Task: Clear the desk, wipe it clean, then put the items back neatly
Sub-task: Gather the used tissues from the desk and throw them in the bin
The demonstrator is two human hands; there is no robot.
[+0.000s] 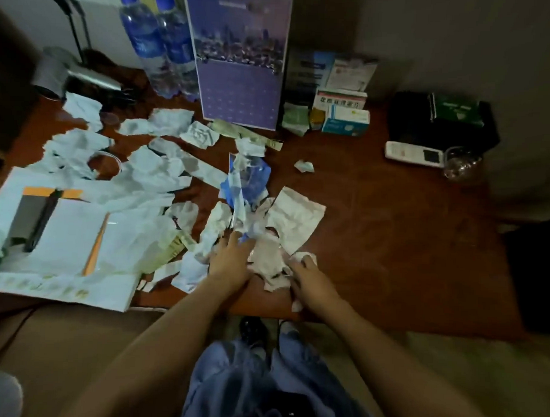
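A: Pressing down near the front edge of the desk, both hands sit on one heap of crumpled paper. How do the fingers lie?

B: The left hand lies flat, fingers spread and pointing away from the body, its tips on the scraps. The right hand has its fingers curled onto a small wad at the heap's right side; whether it truly pinches it, I cannot tell.

A: And just beyond the fingertips?

B: A flattened sheet lies up and right of the left hand, its long axis running diagonally. Ahead of the left hand a blue packet points away from the body, long axis nearly straight ahead.

A: To the left of the left hand?

B: A white box, open on top, with an orange pencil slanting across it, tip end toward the far right. Torn paper is strewn between box and hand; too many pieces to count.

A: Farther out?

B: A purple calendar stands upright, its print too blurred to read. Left of it, two water bottles with blue labels. Right of it, several medicine boxes; the lettering is not legible. Far right of the right hand, one white remote lies crosswise beside a black box.
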